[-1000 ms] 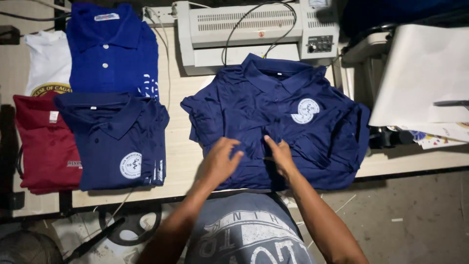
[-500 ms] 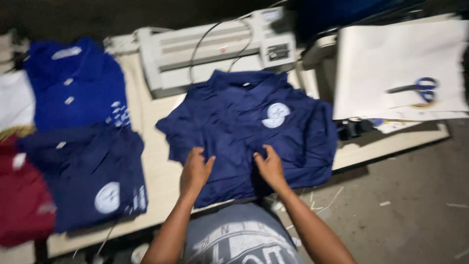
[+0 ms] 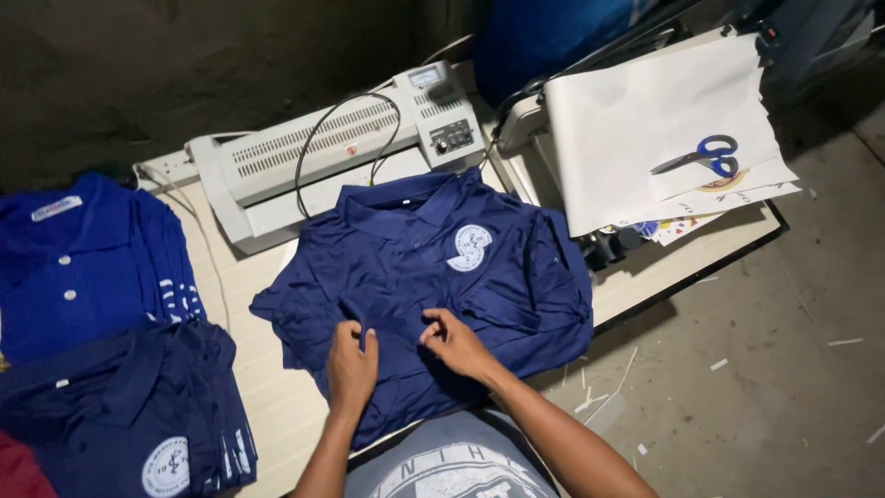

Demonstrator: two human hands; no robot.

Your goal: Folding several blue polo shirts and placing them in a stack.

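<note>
Navy polo shirt (image 3: 433,286) lies spread face up on the wooden table (image 3: 267,406), collar toward the laminator (image 3: 332,152), laid flat so its front can be worked. Left hand (image 3: 352,369) pinches a fold of its lower front, fingers curled shut on the cloth; right hand (image 3: 458,343) does likewise just beside it. Stacked polos (image 3: 111,406) lie to the left, scissors (image 3: 698,157) on white paper to the right.

A shirt (image 3: 433,295) lies spread on the table (image 3: 277,406), both hands on its near part. Behind it sits a laminator (image 3: 332,157); left lie two shirt stacks (image 3: 92,267). Right, scissors (image 3: 699,157) rest on paper (image 3: 636,120).
</note>
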